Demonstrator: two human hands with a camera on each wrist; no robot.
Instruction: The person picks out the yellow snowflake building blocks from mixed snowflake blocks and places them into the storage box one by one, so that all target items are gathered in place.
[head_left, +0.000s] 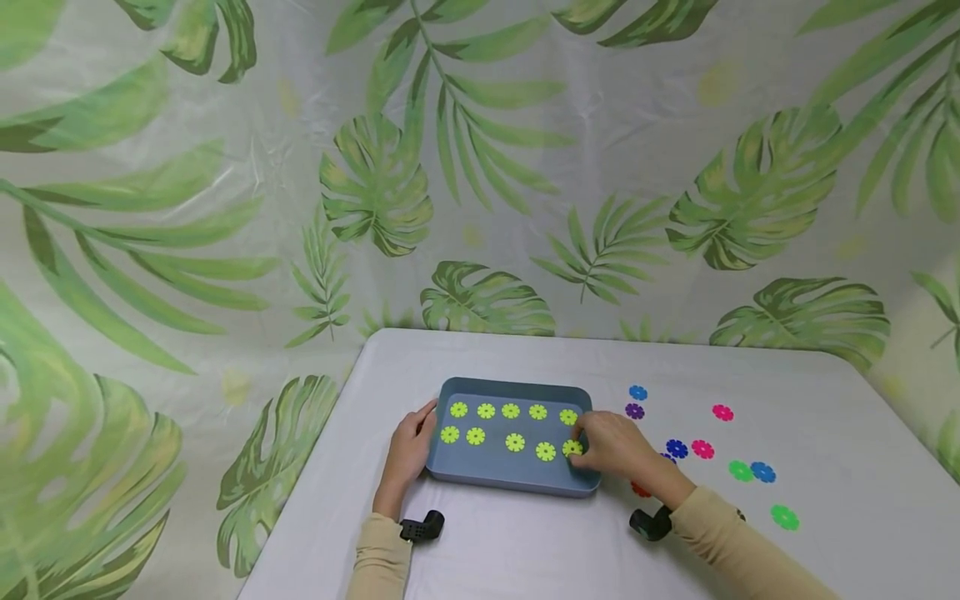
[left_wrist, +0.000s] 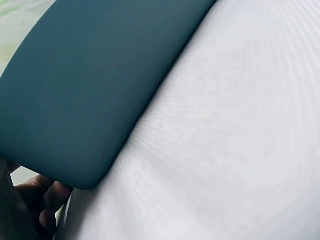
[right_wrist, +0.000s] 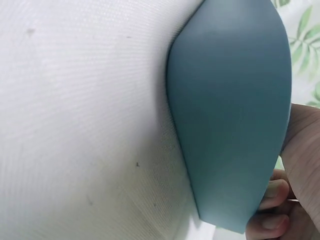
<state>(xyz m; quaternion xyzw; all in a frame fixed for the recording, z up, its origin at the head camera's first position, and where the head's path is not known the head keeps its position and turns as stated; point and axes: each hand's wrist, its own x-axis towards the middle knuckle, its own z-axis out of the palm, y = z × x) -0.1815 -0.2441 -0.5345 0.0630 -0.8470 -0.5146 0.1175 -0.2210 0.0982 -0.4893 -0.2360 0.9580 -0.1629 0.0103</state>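
A blue-grey rectangular tray [head_left: 510, 483] stands on the table, with several yellow-green flower-shaped discs [head_left: 515, 442] laid in two rows on its floor. At its left end my left hand [head_left: 409, 446] holds the tray by the side wall; in the left wrist view its curled fingers [left_wrist: 42, 195] sit against the tray's end. My right hand [head_left: 615, 443] reaches over the right wall, thumb and forefinger pinching a yellow-green disc [head_left: 572, 448] at the right end of the near row. In the right wrist view, the other fingers [right_wrist: 272, 222] are bent outside the tray wall [right_wrist: 230, 110].
Right of the tray lie loose flower-shaped discs: blue [head_left: 637, 392], purple [head_left: 634, 411], dark blue [head_left: 677, 448], pink [head_left: 702, 450] and green [head_left: 785, 517]. A red disc [head_left: 641, 490] is partly hidden by my right wrist. A leaf-patterned curtain [head_left: 487, 208] hangs behind the white table [head_left: 510, 550].
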